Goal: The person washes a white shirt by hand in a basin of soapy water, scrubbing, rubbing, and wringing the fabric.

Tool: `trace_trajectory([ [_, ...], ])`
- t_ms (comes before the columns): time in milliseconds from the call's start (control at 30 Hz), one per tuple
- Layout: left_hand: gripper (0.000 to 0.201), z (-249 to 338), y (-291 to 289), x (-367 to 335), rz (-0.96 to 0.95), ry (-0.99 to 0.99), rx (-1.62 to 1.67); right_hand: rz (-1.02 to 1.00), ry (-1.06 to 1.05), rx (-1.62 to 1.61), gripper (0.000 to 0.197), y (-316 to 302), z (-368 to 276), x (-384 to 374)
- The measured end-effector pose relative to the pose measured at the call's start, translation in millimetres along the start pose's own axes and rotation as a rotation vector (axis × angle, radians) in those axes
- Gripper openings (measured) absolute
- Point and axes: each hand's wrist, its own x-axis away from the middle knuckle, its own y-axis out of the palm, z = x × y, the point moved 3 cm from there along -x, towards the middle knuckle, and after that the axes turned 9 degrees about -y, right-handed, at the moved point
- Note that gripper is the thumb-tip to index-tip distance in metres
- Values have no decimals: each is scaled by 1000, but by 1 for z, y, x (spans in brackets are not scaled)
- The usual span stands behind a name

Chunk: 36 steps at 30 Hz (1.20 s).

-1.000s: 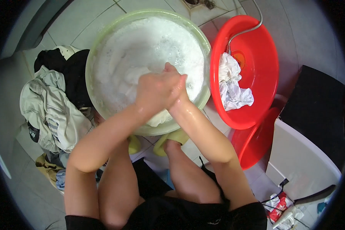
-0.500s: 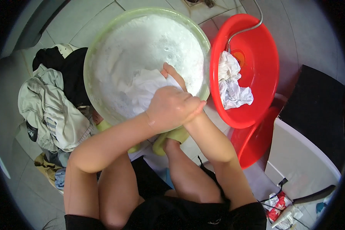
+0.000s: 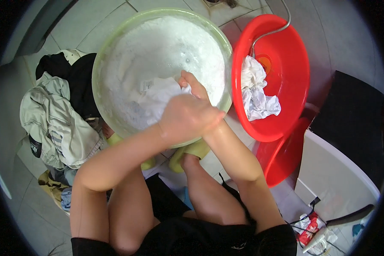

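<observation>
Over the near rim of a pale green basin full of suds, both my hands grip a wet white garment with a small label. My left hand is closed, somewhat smeared, and lies across my right wrist; its grip on the cloth is partly hidden. Just beyond it my right hand is closed round the bunched cloth, its fingers mostly covered. The rest of the garment trails left into the foamy water.
Right of the basin, a red tub holds crumpled white cloth and a metal shower hose. A second red tub sits below it. Piled clothes lie on the left. A white, black-topped object stands at right, near cables.
My left hand has shifted slightly left over the right wrist, rubbing motion blurring it. The garment's label has moved a little left and now shows more plainly.
</observation>
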Motion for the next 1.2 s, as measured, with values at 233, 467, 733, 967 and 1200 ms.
trace_trajectory([
  [233, 26, -69, -18, -20, -63, -500, -13, 101, 21, -496, 39, 39, 5, 12],
  [467, 26, -19, -1, -10, -17, 5, -55, -119, -352, -227, 32, 16, 0, 20],
  [733, 24, -63, -22, -22, -31, -402, -99, 185, 54, -408, 30, 44, -10, 21],
  [967, 20, -55, -8, -5, -17, -90, -89, -139, -100, -576, 32, 18, 23, 6],
  [1200, 25, -43, -17, -11, 74, -209, -29, 93, -23, -424, 39, 36, -3, 31],
])
